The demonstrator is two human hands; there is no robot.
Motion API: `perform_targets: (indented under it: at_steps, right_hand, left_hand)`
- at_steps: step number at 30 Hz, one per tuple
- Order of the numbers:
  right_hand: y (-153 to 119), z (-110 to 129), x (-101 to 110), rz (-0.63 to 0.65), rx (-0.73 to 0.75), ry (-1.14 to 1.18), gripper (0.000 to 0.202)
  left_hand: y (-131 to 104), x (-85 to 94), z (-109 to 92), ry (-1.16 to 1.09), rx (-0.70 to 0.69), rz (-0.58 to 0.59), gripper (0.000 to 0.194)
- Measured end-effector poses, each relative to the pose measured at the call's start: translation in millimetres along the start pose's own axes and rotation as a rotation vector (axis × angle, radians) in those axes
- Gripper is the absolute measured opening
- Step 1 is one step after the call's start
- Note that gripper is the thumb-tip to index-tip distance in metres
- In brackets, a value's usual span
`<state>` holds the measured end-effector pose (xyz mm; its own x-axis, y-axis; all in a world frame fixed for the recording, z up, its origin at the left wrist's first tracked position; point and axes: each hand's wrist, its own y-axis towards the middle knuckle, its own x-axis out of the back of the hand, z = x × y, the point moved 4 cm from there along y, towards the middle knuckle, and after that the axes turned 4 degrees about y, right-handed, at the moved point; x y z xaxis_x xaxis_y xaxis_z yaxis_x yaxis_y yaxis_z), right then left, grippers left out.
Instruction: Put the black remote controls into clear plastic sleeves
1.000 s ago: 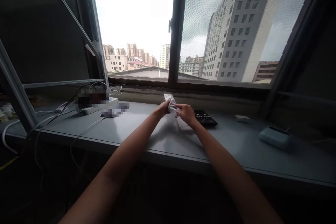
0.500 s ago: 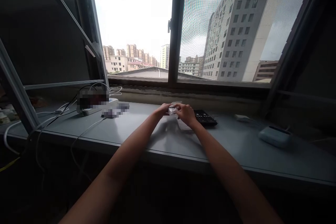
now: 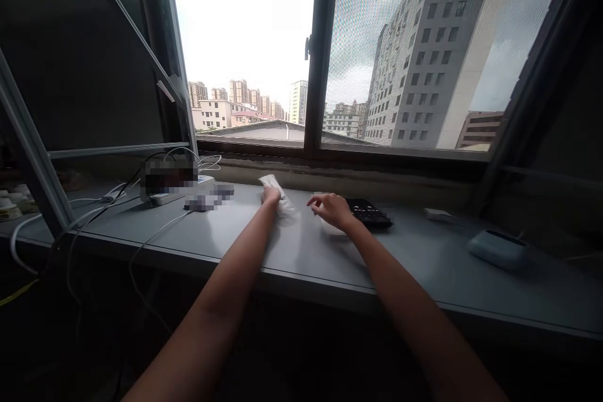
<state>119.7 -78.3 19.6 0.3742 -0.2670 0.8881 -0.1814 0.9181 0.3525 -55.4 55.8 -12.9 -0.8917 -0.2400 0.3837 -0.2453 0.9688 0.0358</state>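
My left hand (image 3: 270, 195) is closed on a crinkled plastic bag (image 3: 268, 179), whitish and partly see-through, just above the desk toward the window side. Part of the bag trails to the right of the fingers. To the right, my right hand (image 3: 332, 208) is held over the desk with its fingers bent and apart, and nothing shows in it. Close beside that hand lies a black device with rows of buttons (image 3: 372, 213), partly covered by it. Something pale and flat under the right hand is mostly hidden.
The grey desk (image 3: 301, 251) runs below a window. On its left are a white power strip (image 3: 205, 181), blurred-out items and loose cables (image 3: 151, 242). A metal frame post (image 3: 35, 157) rises at the left. To the right are a small white object (image 3: 438, 214) and a light-blue box (image 3: 498, 249).
My hands were together on the clear plastic bag. Now they are apart: the left has moved left with the bag, and the right has let go, staying near the black device.
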Motion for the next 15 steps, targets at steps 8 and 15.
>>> perform_targets:
  at_steps: [8,15]
  right_hand:
    - [-7,-16,-5,0.468,-0.056,0.064,0.078]
    - [-30,0,23,0.669,-0.045,0.349,0.112]
  left_hand:
    - [-24,-3.7,-13,0.814,-0.188,-0.046,0.081]
    - [-35,-7.6,-24,1.018,-0.394,-0.268,0.083]
